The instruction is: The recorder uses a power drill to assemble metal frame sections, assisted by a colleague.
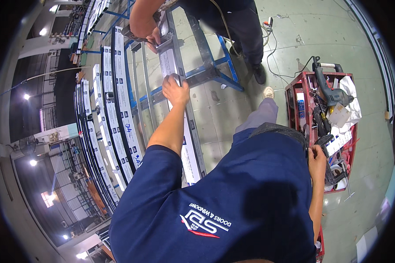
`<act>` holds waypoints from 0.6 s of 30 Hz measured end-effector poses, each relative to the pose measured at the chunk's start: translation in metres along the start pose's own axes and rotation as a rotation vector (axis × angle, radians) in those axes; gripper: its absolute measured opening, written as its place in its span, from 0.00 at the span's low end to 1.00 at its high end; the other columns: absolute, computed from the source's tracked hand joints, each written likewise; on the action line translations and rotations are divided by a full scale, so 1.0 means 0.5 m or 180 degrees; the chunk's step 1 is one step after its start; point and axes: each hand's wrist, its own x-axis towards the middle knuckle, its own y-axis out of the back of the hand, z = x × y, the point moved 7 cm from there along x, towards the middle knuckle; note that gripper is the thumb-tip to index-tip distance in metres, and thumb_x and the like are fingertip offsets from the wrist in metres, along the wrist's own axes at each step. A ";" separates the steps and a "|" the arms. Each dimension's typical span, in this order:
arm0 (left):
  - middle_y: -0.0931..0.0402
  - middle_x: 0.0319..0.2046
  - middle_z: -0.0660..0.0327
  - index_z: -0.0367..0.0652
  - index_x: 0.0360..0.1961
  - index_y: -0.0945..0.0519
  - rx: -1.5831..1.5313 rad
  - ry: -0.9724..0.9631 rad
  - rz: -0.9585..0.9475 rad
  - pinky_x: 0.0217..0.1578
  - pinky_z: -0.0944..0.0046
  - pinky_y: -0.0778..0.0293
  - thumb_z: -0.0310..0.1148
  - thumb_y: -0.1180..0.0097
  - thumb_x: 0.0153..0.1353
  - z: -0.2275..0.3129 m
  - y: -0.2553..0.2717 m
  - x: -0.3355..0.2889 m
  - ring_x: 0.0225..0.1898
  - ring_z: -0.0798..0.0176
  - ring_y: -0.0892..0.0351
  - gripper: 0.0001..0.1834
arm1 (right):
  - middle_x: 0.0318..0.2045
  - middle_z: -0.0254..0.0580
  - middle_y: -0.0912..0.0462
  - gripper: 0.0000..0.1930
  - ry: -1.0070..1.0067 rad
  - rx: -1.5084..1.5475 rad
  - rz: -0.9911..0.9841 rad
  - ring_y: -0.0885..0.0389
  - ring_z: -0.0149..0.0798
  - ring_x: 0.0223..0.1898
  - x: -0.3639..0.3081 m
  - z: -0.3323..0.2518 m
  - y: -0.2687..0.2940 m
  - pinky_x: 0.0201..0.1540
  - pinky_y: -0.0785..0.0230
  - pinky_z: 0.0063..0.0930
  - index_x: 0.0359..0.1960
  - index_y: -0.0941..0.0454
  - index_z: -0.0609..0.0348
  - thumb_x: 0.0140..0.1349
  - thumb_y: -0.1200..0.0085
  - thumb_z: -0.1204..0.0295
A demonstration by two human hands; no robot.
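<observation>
My left hand [176, 90] lies on a long aluminium profile [188, 149] covered with white printed film, its fingers curled over the profile's edge. The profile runs away from me along a blue metal stand. My right hand [317, 163] is down at my right side, fingers bent against a black object [329, 173] beside the red tool cart. What that object is, I cannot make out. At the far end of the profile, a co-worker's hand [152, 40] touches a small metal piece [164, 40] on it, near a dark tool [128, 32].
A red tool cart [297, 83] on my right carries a corded power drill [333, 93] and mixed tools. Several film-wrapped profiles [120, 96] stand at left. A blue stand leg [229, 82] and a black cable [272, 52] are ahead, near the co-worker's shoe [259, 73].
</observation>
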 end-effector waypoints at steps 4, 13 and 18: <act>0.38 0.72 0.51 0.49 0.69 0.31 -0.0026 0.0053 0.0038 0.76 0.40 0.50 0.45 0.35 0.60 -0.004 0.004 -0.003 0.76 0.42 0.45 0.37 | 0.31 0.55 0.16 0.08 0.0086 0.0000 -0.0075 0.15 0.50 0.32 0.020 -0.013 0.008 0.39 0.25 0.40 0.44 0.20 0.64 0.72 0.42 0.70; 0.38 0.72 0.53 0.51 0.68 0.30 -0.0177 0.0315 0.0057 0.75 0.39 0.50 0.44 0.33 0.59 0.007 0.027 -0.015 0.76 0.44 0.44 0.36 | 0.29 0.43 0.17 0.07 0.0521 0.0188 -0.0268 0.18 0.33 0.31 0.139 -0.043 -0.012 0.38 0.24 0.30 0.43 0.19 0.64 0.74 0.40 0.71; 0.36 0.72 0.53 0.48 0.67 0.29 -0.0381 0.0255 0.0053 0.75 0.40 0.50 0.39 0.33 0.57 0.025 0.056 -0.013 0.76 0.43 0.45 0.35 | 0.28 0.38 0.16 0.07 0.0656 -0.0028 -0.0533 0.19 0.29 0.30 0.245 -0.142 -0.039 0.33 0.27 0.27 0.42 0.19 0.64 0.74 0.40 0.71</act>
